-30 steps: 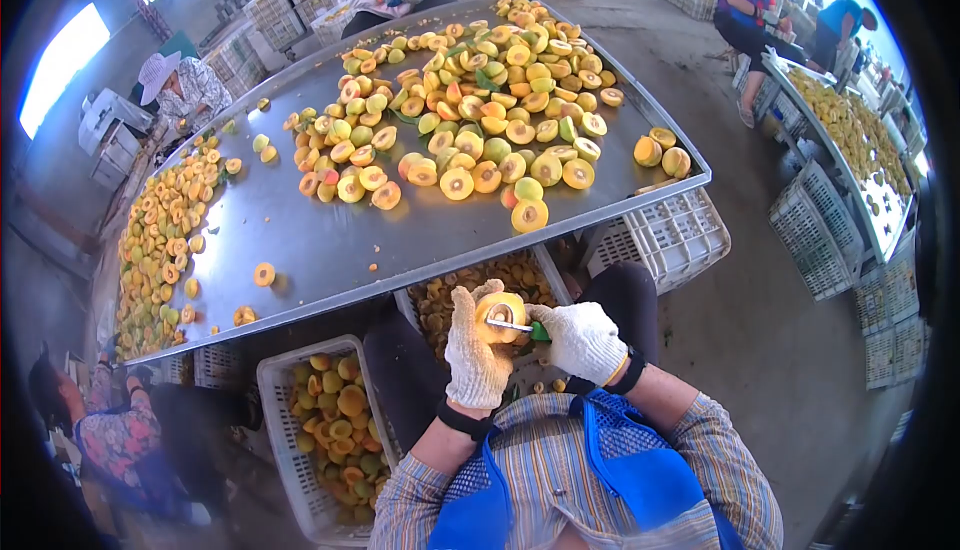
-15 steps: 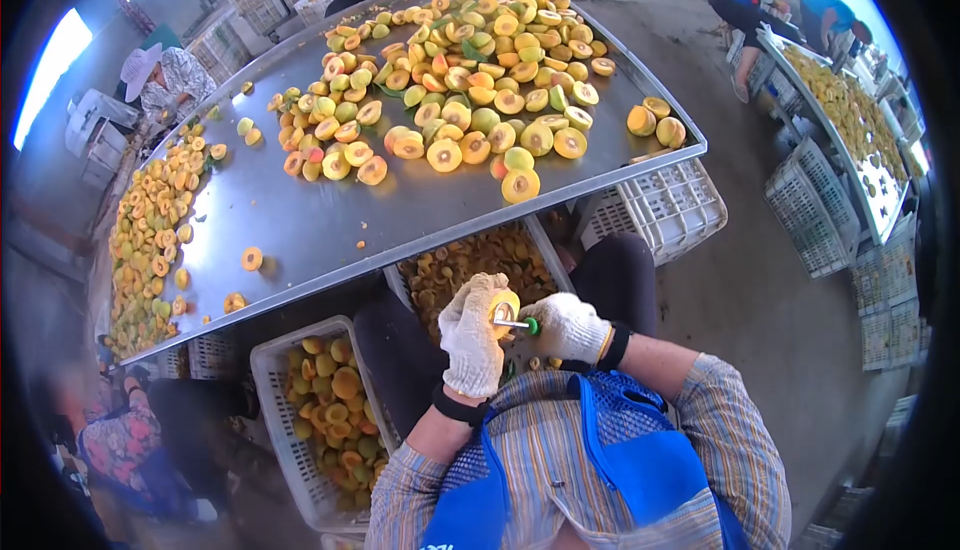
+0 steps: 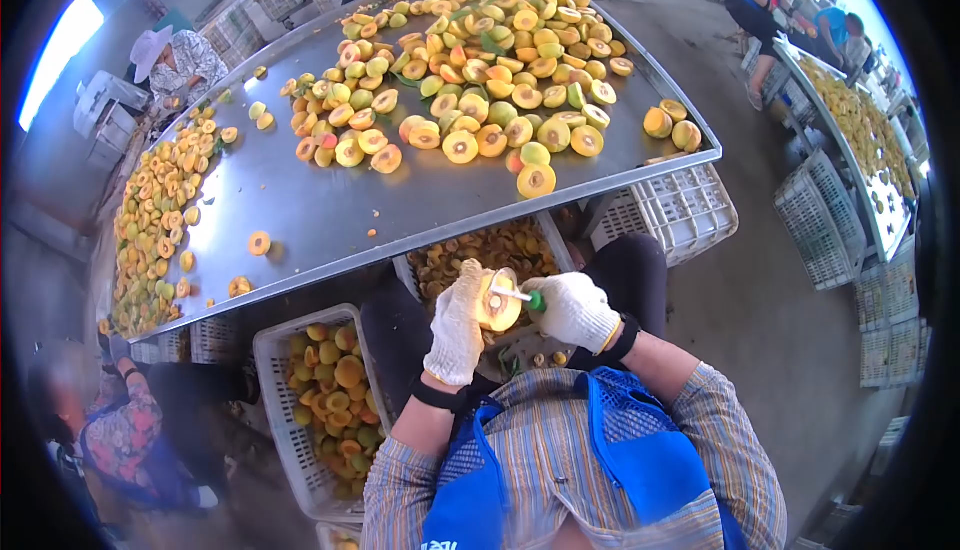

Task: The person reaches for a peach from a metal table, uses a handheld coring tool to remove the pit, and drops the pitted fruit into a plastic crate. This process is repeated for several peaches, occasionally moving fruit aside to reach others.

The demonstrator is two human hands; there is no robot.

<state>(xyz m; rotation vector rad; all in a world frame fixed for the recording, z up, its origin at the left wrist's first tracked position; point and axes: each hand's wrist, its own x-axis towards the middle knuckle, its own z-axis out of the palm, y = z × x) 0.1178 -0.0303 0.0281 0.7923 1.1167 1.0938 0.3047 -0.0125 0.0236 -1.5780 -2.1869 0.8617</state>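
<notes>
My left hand (image 3: pixel 458 328), in a white knit glove, grips a halved yellow peach (image 3: pixel 497 314) with its cut face and brown centre turned up toward me. My right hand (image 3: pixel 576 312), gloved alike, is closed round the green handle of a pitting tool (image 3: pixel 537 301). Its thin metal shaft reaches across to the peach's cut face. Both hands are above my lap, over a crate of peach pieces (image 3: pixel 478 260). The tool's tip is hard to make out against the flesh.
A metal table (image 3: pixel 330 212) ahead bears a large heap of halved peaches (image 3: pixel 470 80) and another pile (image 3: pixel 160 220) at its left. A white crate of peaches (image 3: pixel 275 405) stands left of my legs, an upturned-looking crate (image 3: pixel 685 212) right. Other people sit around the table.
The peach's cut face has turned more toward my view, and the tool's shaft now lies across its upper part. The whole scene has shifted slightly as my head moved.
</notes>
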